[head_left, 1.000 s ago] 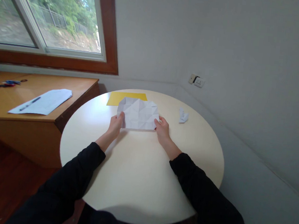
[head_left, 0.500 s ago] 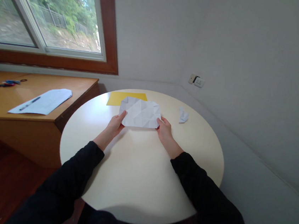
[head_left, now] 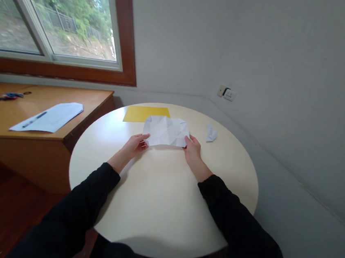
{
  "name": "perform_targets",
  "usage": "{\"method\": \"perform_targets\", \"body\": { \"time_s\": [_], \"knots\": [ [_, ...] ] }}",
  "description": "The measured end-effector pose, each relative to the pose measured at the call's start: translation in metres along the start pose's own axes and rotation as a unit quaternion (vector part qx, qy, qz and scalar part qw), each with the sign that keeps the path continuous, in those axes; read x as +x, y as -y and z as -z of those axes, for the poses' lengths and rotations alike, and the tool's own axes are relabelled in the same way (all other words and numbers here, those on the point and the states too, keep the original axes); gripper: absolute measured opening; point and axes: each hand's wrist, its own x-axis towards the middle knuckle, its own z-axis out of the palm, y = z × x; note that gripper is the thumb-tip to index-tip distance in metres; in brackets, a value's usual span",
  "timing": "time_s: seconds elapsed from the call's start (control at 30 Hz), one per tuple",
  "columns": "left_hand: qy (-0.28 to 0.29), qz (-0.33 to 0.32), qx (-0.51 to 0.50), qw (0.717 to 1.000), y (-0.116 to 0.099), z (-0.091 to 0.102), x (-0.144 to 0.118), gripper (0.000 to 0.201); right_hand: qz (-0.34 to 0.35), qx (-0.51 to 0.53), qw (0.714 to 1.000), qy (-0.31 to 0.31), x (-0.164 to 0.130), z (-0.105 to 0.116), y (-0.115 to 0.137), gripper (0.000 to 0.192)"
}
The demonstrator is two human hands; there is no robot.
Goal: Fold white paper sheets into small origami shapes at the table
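Note:
A creased sheet of white paper (head_left: 167,132), its far corners folded in, is held between my hands above the round table (head_left: 158,201). My left hand (head_left: 135,145) has its thumb on top at the lower left corner and its fingers below, closed on the paper. At the right edge, my right hand (head_left: 192,148) pinches the sheet with the thumb on top. Behind the sheet lies a yellow sheet (head_left: 135,113), partly covered by it in this view. A small folded white paper piece (head_left: 211,133) sits to the right of my right hand.
To the left stands a wooden desk (head_left: 91,108) bearing white paper sheets (head_left: 53,118), a dark pen (head_left: 34,119) and a pair of scissors (head_left: 12,96). A wall socket (head_left: 229,94) is on the wall behind the table.
The creased paper has shifted slightly to the right, together with my right hand. My left hand's fingers have loosened a little and spread at the paper's lower left corner.

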Motion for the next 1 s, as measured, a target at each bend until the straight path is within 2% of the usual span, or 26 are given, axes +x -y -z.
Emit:
{"method": "perform_targets", "body": {
  "time_s": [0.2, 0.3, 0.53, 0.67, 1.0],
  "knots": [
    [0.083, 0.03, 0.024, 0.996, -0.003, 0.001, -0.006, 0.026, -0.011, 0.021, 0.999, -0.028, 0.003, 0.003, 0.001, 0.019],
    [0.095, 0.039, 0.035, 0.994, -0.004, 0.002, -0.007, 0.026, -0.009, 0.029, 0.999, -0.024, 0.007, 0.006, -0.001, 0.019],
    [0.046, -0.008, 0.042, 0.998, -0.005, 0.004, -0.004, 0.024, -0.021, 0.062, 0.998, -0.006, 0.014, 0.009, -0.003, 0.017],
    [-0.007, -0.06, 0.054, 0.997, -0.004, 0.006, -0.001, 0.024, -0.04, 0.077, 0.996, 0.007, 0.008, 0.005, 0.0, 0.019],
    [-0.074, -0.133, 0.074, 0.986, 0.002, 0.015, 0.013, 0.029, -0.076, 0.086, 0.992, 0.049, -0.005, -0.003, 0.01, 0.028]
  ]
}}
